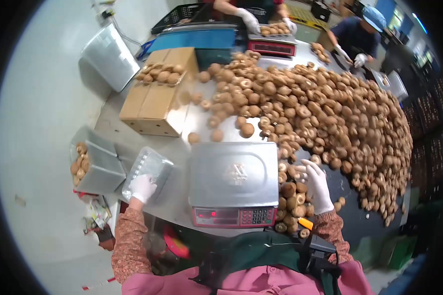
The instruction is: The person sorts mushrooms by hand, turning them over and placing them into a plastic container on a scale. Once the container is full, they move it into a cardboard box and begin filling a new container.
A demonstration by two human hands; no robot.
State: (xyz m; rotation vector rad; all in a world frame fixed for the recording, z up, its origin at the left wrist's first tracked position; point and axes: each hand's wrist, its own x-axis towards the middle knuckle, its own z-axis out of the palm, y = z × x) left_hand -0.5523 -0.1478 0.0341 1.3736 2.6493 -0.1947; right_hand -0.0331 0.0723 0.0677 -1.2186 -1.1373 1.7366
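My left hand (pixel 143 188), in a white glove, has its fingers closed on the near part of a clear plastic tray (pixel 155 164). The tray looks empty and lies left of a digital scale (pixel 234 174). Nothing rests on the scale's metal plate, and its red display is lit. To the right of the scale, my white-gloved right hand (pixel 317 184) is open beside loose brown mushrooms (pixel 294 199), its fingers apart and the fingertips near or touching some of them. I cannot make out anything held in it.
A large mushroom heap (pixel 320 108) spreads across the table's right side. A cardboard box (pixel 155 105) bears a filled tray (pixel 161 73). Left stands a clear bin (pixel 98 164) with mushrooms inside. Two co-workers (pixel 359 37) work opposite, one at another scale (pixel 272 46).
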